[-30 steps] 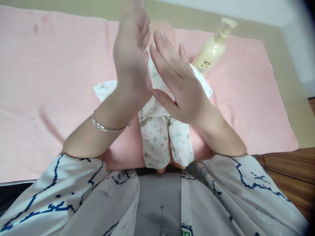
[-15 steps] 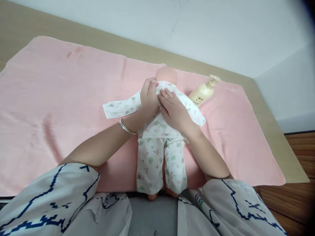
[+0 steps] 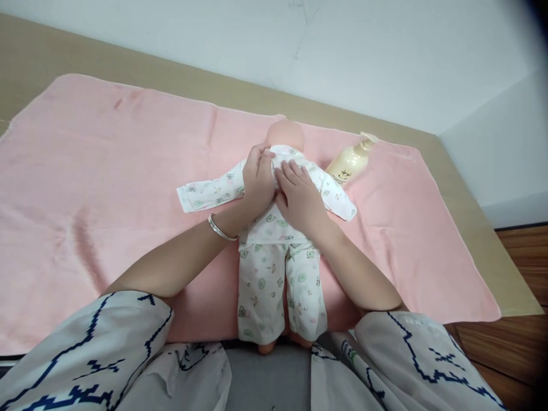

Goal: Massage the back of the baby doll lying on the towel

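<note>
A baby doll [image 3: 262, 285] in a white printed top and trousers lies stretched out in front of me. Its bare, smooth head [image 3: 286, 135] points away, and its face is not visible. My left hand [image 3: 259, 178] rests on the left side of its upper body, turned on edge, fingers extended close together and slightly bent. Beside it, my right hand [image 3: 302, 197] lies flat on the middle of the torso, fingers stretched out. Neither hand grasps anything. The doll's left-hand sleeve [image 3: 209, 194] spreads out sideways, and a silver bangle [image 3: 221, 229] circles my left wrist.
Under the doll a pink blanket [image 3: 128, 171] covers most of the beige tabletop [image 3: 475, 228]. A cream pump bottle [image 3: 350, 162] lies tilted by the doll's right-hand sleeve. Behind the table rises a white wall [image 3: 363, 63]. Brown wooden flooring [image 3: 524, 262] shows at the right.
The view has shifted slightly. Both hands stay on the doll's upper body in nearly the same position, and the doll and bottle lie as before.
</note>
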`<state>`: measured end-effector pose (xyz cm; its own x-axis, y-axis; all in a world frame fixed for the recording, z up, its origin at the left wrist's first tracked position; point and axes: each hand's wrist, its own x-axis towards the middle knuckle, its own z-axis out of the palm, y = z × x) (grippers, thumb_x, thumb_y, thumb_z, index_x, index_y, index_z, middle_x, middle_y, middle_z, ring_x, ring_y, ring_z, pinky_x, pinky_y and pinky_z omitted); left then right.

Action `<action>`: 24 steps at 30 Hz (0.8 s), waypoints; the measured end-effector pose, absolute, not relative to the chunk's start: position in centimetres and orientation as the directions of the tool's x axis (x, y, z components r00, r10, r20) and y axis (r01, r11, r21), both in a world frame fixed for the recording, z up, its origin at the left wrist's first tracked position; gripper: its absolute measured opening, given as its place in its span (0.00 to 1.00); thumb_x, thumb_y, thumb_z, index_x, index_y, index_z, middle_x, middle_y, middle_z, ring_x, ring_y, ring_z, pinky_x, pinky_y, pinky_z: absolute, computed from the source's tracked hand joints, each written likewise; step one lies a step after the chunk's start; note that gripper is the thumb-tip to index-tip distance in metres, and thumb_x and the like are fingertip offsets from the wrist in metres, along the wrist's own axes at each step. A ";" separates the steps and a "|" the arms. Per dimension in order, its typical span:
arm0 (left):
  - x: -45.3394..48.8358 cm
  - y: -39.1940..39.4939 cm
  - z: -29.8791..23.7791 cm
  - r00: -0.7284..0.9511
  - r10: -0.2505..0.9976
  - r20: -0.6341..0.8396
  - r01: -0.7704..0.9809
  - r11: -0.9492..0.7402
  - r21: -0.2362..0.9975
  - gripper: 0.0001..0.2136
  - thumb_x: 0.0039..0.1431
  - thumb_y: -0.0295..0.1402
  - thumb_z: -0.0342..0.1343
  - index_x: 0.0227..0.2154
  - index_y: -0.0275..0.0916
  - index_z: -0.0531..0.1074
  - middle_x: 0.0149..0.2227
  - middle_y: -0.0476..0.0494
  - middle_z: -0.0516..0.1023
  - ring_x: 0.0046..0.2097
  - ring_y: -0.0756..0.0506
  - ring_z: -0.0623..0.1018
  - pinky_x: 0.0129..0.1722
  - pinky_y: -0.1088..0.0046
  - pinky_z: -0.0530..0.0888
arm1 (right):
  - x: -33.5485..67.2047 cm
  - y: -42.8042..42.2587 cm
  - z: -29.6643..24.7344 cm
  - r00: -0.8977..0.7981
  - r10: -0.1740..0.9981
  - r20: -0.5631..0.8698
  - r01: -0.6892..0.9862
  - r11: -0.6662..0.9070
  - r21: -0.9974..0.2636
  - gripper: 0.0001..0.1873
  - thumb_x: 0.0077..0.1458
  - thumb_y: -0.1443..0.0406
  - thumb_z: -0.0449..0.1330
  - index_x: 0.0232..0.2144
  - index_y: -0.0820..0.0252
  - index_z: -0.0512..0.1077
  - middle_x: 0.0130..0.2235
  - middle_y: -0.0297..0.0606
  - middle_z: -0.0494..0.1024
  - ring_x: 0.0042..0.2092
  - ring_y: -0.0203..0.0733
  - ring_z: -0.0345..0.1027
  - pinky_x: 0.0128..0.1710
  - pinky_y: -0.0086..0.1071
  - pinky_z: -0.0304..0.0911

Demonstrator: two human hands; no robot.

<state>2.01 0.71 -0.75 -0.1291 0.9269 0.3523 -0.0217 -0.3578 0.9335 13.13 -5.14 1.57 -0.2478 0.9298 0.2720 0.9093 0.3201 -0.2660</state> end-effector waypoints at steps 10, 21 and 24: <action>2.2 1.3 -1.3 -0.138 0.908 0.396 0.003 -0.399 0.917 0.12 0.72 0.41 0.46 0.37 0.44 0.71 0.43 0.46 0.78 0.48 0.45 0.74 0.53 0.63 0.70 | 14.7 -3.2 1.7 -0.017 0.983 0.180 0.937 0.078 -0.341 0.34 0.69 0.55 0.48 0.69 0.71 0.55 0.72 0.56 0.54 0.74 0.60 0.43 0.72 0.57 0.44; 1.9 1.5 -2.1 -0.067 0.872 0.484 0.266 -0.452 0.851 0.06 0.63 0.29 0.50 0.36 0.42 0.73 0.41 0.45 0.80 0.47 0.43 0.76 0.52 0.62 0.71 | 16.2 -2.0 1.1 -0.109 0.969 0.223 0.902 0.190 -0.387 0.31 0.68 0.56 0.49 0.68 0.63 0.59 0.72 0.46 0.56 0.74 0.53 0.43 0.73 0.52 0.43; 1.3 1.3 -2.5 0.060 0.849 0.525 0.453 -0.492 0.743 0.13 0.59 0.28 0.51 0.46 0.40 0.73 0.50 0.41 0.79 0.55 0.40 0.75 0.60 0.60 0.69 | 15.7 -2.3 1.2 0.004 0.974 0.224 0.928 0.080 -0.364 0.32 0.68 0.56 0.48 0.67 0.69 0.60 0.71 0.54 0.59 0.73 0.57 0.47 0.72 0.54 0.43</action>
<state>1.26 1.30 -2.49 0.0603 0.8488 0.5253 0.4530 -0.4923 0.7433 15.72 -2.29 1.17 0.0041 0.9745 0.2244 0.9281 0.0798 -0.3638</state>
